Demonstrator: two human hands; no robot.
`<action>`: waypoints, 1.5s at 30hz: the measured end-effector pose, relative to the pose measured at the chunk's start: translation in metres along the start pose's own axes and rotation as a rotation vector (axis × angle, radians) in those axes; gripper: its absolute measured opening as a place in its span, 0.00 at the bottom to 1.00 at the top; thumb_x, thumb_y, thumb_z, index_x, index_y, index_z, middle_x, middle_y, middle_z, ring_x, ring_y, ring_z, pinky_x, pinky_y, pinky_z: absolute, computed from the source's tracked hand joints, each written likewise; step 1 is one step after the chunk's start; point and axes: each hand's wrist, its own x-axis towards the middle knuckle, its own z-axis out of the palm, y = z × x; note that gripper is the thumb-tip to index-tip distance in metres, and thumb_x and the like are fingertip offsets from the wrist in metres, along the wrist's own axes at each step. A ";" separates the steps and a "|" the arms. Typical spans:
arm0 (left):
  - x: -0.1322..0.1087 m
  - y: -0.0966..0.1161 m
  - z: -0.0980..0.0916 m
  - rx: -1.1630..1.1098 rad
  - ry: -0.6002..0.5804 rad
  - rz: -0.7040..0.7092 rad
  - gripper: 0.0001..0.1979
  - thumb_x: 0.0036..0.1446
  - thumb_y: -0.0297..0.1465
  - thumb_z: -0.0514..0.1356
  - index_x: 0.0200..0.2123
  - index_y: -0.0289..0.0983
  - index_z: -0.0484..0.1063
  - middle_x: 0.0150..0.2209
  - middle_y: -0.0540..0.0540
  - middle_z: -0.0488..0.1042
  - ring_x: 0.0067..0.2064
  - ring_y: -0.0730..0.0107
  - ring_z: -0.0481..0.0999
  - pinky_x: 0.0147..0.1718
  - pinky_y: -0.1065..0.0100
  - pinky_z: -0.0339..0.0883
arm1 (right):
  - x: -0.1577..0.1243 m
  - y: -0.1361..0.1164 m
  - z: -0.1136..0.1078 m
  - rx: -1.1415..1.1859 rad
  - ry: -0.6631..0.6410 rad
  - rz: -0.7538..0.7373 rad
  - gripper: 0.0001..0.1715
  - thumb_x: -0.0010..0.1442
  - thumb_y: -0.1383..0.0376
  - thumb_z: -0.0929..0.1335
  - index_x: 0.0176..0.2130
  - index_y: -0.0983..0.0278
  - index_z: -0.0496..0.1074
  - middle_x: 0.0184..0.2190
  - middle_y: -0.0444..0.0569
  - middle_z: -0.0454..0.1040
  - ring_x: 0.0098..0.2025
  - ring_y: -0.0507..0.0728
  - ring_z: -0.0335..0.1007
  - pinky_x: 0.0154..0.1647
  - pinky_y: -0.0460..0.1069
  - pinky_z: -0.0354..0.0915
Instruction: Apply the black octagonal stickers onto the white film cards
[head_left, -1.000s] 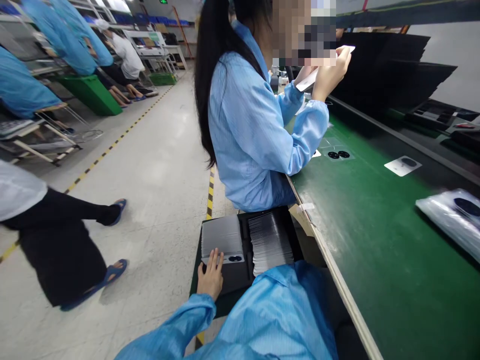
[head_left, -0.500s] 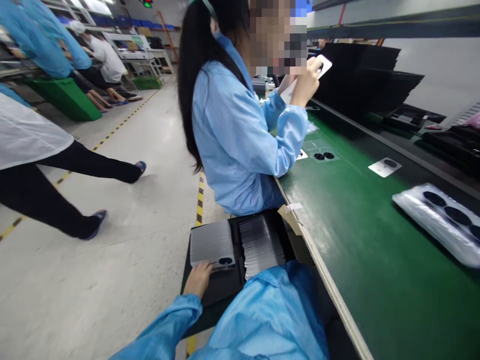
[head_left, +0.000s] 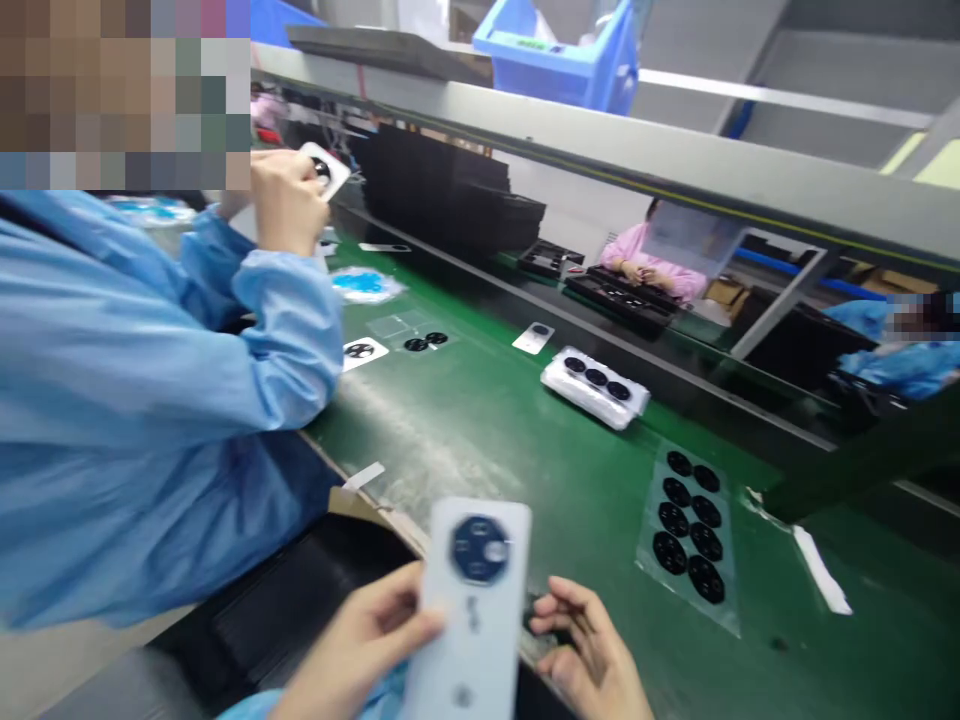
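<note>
My left hand (head_left: 367, 630) grips the left edge of a white phone back cover (head_left: 491, 625), thumb on its face. The cover stands nearly upright before me, with a dark octagonal camera area near its top and small dark marks lower down; its bottom end runs out of view. To the right of the cover, my right hand (head_left: 592, 645) is raised with fingers loosely curled and apart, holding nothing that I can see. A clear sheet of round black stickers (head_left: 688, 525) lies on the green bench (head_left: 480, 430) to the right.
On my left a co-worker's blue sleeve (head_left: 292, 340) reaches over the bench, their hand (head_left: 289, 205) holding another cover. A plastic-wrapped bundle of covers (head_left: 600, 400) and a single cover (head_left: 534, 338) lie further back. A dark post (head_left: 855, 470) and overhead shelf (head_left: 600, 150) bound the right.
My view has swung right, from the tray of stacked covers to the bench. My left hand has lifted a cover from the tray area. My right hand has come into view.
</note>
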 end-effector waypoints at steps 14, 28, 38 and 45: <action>0.098 0.029 0.072 0.267 -0.198 0.252 0.19 0.51 0.51 0.55 0.30 0.39 0.65 0.22 0.53 0.65 0.27 0.68 0.65 0.26 0.70 0.58 | 0.033 0.002 -0.034 0.121 0.349 -0.084 0.24 0.46 0.51 0.74 0.38 0.66 0.75 0.35 0.53 0.79 0.39 0.63 0.74 0.41 0.53 0.68; 0.078 0.016 0.092 0.079 -0.489 0.225 0.33 0.53 0.50 0.55 0.58 0.41 0.52 0.28 0.52 0.64 0.30 0.68 0.67 0.30 0.69 0.62 | 0.033 -0.008 -0.018 0.012 0.200 -0.061 0.22 0.52 0.50 0.71 0.38 0.65 0.73 0.35 0.51 0.78 0.36 0.59 0.73 0.36 0.48 0.68; 0.080 0.014 0.087 0.491 -0.269 0.405 0.20 0.60 0.39 0.49 0.54 0.41 0.54 0.25 0.55 0.65 0.24 0.70 0.70 0.26 0.70 0.64 | 0.006 0.008 -0.049 -0.001 0.632 -0.107 0.30 0.46 0.46 0.73 0.40 0.65 0.73 0.34 0.54 0.79 0.37 0.63 0.75 0.36 0.51 0.69; 0.083 0.015 0.072 1.006 -0.054 0.824 0.15 0.60 0.34 0.49 0.50 0.38 0.63 0.26 0.52 0.73 0.25 0.67 0.76 0.21 0.71 0.66 | 0.005 0.010 -0.050 -0.207 0.624 -0.061 0.30 0.53 0.43 0.66 0.43 0.64 0.66 0.24 0.49 0.77 0.22 0.58 0.70 0.22 0.48 0.64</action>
